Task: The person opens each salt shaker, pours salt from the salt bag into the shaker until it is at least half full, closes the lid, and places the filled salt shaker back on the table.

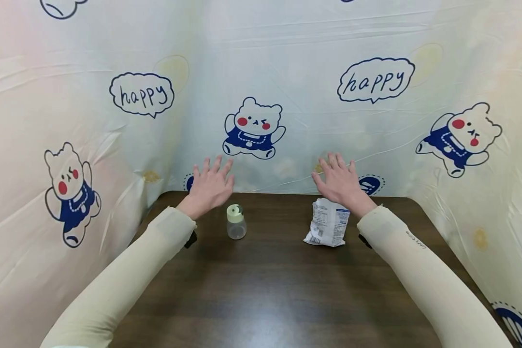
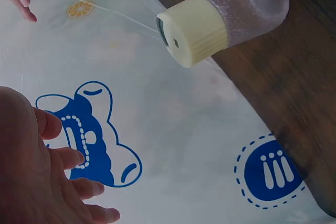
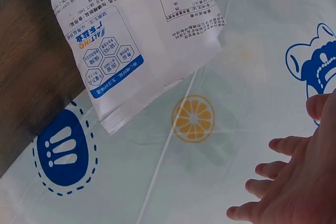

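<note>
Both hands are raised over the far side of the table with fingers spread, and neither holds anything. My left hand is above and left of a small clear shaker jar with a pale yellow-green lid. In the left wrist view the jar stands apart from the fingers, a little white residue inside it. My right hand is just beyond a white printed salt packet and covers its top corner in the head view. The right wrist view shows the packet's printed back, apart from the fingers.
A dark brown wooden table spreads out in front. Pale cloth with bear drawings and "happy" bubbles hangs around its back and both sides, close to the table's far edge.
</note>
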`<state>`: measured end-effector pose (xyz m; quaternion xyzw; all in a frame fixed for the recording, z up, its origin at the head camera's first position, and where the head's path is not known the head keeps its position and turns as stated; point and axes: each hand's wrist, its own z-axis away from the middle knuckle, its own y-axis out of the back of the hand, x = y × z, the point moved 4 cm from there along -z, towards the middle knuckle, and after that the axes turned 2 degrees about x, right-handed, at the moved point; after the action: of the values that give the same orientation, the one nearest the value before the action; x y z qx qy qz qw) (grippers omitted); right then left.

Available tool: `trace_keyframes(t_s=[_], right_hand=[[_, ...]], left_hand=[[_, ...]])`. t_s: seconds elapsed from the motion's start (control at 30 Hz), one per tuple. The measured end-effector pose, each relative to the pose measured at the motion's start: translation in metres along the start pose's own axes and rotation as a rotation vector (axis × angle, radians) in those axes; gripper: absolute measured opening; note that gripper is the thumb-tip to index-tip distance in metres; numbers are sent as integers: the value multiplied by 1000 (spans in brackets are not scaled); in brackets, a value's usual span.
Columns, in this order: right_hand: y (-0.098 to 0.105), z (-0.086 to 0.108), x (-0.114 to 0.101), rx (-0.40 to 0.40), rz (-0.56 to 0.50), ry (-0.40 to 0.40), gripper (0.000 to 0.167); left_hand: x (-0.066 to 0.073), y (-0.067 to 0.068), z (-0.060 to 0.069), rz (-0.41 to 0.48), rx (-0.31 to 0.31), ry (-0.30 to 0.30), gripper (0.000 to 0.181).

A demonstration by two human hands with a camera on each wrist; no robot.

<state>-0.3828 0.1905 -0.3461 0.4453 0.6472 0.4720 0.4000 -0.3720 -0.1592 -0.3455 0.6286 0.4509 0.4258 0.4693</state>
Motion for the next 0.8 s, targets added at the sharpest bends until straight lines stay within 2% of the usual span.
trace_keyframes(t_s=[0.53,0.8], right_hand=[[1,0,-7,-4,17,12,70],[1,-1,-11,1,7,18,70]], left_hand=[[-8,-6,4,-1,-24,8,63],[-12,-5,6,-3,-10,8,62]])
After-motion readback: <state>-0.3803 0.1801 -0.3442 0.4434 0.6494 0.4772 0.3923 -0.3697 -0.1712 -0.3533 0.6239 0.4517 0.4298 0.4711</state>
